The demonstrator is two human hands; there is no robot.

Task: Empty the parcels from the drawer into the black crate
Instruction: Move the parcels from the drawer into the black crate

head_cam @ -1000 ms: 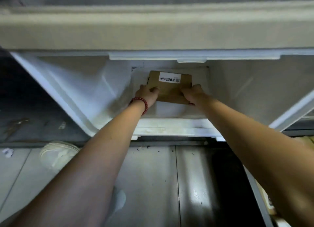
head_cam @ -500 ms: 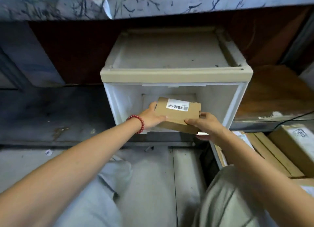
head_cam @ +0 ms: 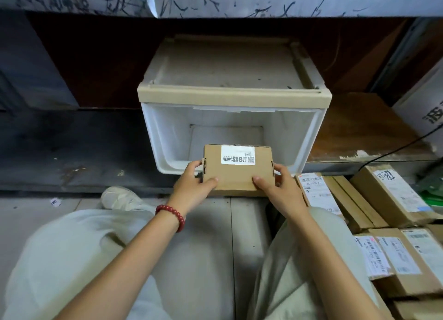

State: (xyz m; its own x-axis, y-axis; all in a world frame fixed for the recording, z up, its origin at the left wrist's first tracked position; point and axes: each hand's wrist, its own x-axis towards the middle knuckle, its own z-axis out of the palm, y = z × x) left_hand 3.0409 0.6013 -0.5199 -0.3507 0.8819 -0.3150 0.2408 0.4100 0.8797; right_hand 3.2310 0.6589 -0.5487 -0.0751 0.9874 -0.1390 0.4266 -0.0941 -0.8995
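A small brown cardboard parcel with a white printed label is held in front of the white plastic drawer. My left hand grips its left side, a red bead bracelet on that wrist. My right hand grips its right side, thumb on top. The drawer stands pulled out from its beige frame, and the part of its inside that I can see holds nothing. No black crate is in view.
Several labelled cardboard parcels lie piled on the floor at the right. My knees in light trousers fill the lower view, with a pale shoe at the left. A scribbled shelf edge runs overhead. A black cable crosses the wooden board at right.
Both hands lifted the parcel out of the drawer and drew it toward me. My view pulled back from inside the drawer, so the piled parcels at the right now show.
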